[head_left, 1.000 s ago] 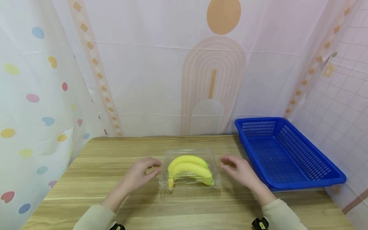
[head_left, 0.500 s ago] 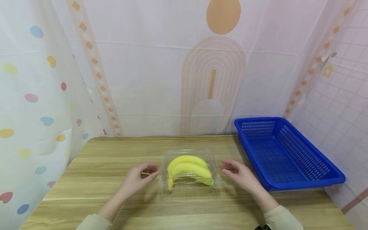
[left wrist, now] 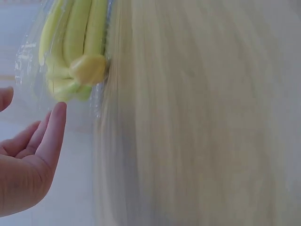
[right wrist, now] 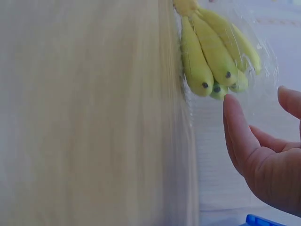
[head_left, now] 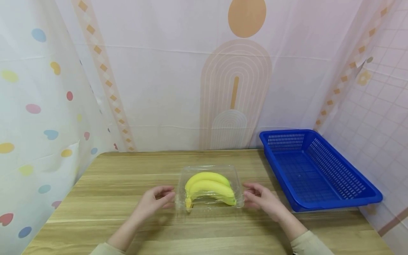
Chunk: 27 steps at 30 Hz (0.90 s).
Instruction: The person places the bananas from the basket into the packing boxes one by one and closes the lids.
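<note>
A clear plastic clamshell box (head_left: pixel 234 173) sits on the wooden table, with a bunch of yellow bananas (head_left: pixel 211 186) inside it. My left hand (head_left: pixel 156 202) is at the box's left side, fingers loosely bent and fingertips right at the wall. On the opposite side my right hand (head_left: pixel 262 200) mirrors it, fingertips close to the right wall. In the left wrist view the fingers (left wrist: pixel 54 132) reach toward the stem end of the bananas. The right wrist view has the fingers (right wrist: pixel 237 122) near the dark banana tips. Neither hand grips anything.
A blue plastic basket (head_left: pixel 296 177) with slotted walls stands at the right of the wooden table (head_left: pixel 127 170). Behind the table hangs a patterned curtain (head_left: pixel 165 88), and a spotted curtain (head_left: pixel 44 152) runs along the left.
Both hands have come down lower beside the box and slightly nearer the person; the right hand's fingertips are closer to its wall. The box, bananas and basket have stayed in place.
</note>
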Tool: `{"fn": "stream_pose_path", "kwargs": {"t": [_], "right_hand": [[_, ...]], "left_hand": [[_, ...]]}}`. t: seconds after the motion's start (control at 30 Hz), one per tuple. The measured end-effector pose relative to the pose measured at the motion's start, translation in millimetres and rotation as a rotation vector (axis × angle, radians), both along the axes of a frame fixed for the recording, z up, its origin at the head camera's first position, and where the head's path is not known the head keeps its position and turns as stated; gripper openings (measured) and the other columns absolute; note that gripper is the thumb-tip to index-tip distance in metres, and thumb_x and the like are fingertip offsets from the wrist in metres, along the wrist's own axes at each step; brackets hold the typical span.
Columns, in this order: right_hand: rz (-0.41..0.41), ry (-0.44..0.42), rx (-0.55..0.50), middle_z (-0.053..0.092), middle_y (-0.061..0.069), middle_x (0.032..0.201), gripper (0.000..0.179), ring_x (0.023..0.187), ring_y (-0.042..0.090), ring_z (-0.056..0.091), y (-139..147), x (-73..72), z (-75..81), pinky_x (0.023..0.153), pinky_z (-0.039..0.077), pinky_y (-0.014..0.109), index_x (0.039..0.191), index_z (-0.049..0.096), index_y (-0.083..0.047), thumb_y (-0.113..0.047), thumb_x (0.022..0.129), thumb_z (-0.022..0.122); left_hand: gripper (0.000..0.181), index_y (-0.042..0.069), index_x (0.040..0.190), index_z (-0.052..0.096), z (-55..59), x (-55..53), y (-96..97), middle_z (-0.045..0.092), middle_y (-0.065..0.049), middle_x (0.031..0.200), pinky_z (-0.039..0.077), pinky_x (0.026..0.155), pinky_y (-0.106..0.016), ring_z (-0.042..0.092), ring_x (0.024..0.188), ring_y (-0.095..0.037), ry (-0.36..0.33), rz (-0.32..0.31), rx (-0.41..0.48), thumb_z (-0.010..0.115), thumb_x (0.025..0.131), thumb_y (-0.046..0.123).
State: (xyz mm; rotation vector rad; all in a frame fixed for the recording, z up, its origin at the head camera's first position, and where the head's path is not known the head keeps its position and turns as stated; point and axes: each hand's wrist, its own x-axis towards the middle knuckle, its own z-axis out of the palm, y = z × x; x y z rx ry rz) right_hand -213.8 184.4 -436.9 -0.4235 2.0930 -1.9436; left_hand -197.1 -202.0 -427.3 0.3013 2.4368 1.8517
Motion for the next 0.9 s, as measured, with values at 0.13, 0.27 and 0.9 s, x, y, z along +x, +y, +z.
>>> {"fn": "stream_pose_path", "kwargs": {"t": [0.13,0.27,0.9], "right_hand": [[0.014,-0.068,-0.052,0.052,0.019,0.11,0.063,0.092,0.019,0.062,-5.2,3.1,0.7,0.087,0.058,0.038,0.14,0.025,0.024,-0.009,0.099,0.059],[0.014,-0.107,-0.076,0.053,0.017,0.109,0.064,0.089,0.017,0.062,-7.7,4.3,0.5,0.084,0.059,0.034,0.141,0.021,0.023,-0.01,0.1,0.058],[0.04,-0.153,-0.101,0.054,0.016,0.106,0.063,0.085,0.017,0.063,-14.6,7.4,2.1,0.08,0.058,0.029,0.142,0.019,0.023,-0.008,0.1,0.055]], "left_hand": [[0.056,-0.017,0.135,0.044,-2.0,1.4,2.5,0.059,-0.026,0.121,0.059,0.084,-0.034,0.065,0.1,-0.029,-0.126,-0.025,0.113,0.065,0.098,0.02],[0.061,-0.017,0.137,0.04,-2.6,3.4,6.4,0.056,-0.025,0.124,0.058,0.086,-0.034,0.064,0.099,-0.026,-0.201,-0.013,0.175,0.065,0.097,0.022],[0.064,-0.021,0.138,0.025,-4.9,8.2,19.4,0.051,-0.015,0.11,0.058,0.084,-0.03,0.061,0.091,-0.019,-0.334,-0.04,0.39,0.063,0.095,0.008]]}}
